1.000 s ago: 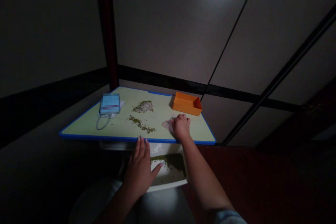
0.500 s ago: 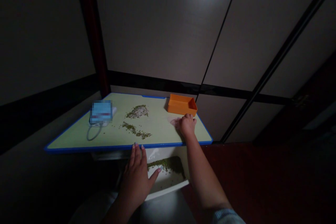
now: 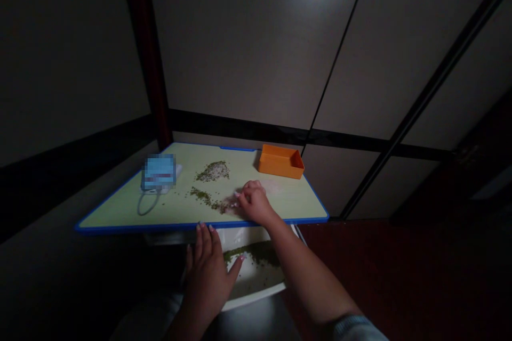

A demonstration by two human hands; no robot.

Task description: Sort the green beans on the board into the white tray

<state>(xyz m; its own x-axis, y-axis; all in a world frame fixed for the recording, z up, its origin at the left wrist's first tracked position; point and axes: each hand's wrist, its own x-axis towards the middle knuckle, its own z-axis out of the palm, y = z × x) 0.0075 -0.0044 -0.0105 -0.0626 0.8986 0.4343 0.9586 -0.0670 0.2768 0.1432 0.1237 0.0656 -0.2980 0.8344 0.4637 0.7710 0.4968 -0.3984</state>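
Note:
A pale green board with a blue rim (image 3: 120, 208) lies in front of me. A loose trail of small green beans (image 3: 206, 198) crosses its middle, and a mixed green and white pile (image 3: 213, 171) sits farther back. My right hand (image 3: 253, 203) rests on the board with fingers curled, at the right end of the bean trail; what it holds, if anything, is hidden. My left hand (image 3: 208, 266) lies flat, fingers stretched out, on the left rim of a white tray (image 3: 260, 293) just below the board's near edge. The tray holds more green beans (image 3: 256, 253).
An orange box (image 3: 280, 161) stands at the board's back right corner. A blue, blurred packet (image 3: 159, 171) with a looped cable (image 3: 146, 204) lies at the left. Dark wall panels rise behind, and a dark red post stands at the back left.
My right hand has moved left from beside the orange box to the near end of the bean trail. My left hand stays on the tray.

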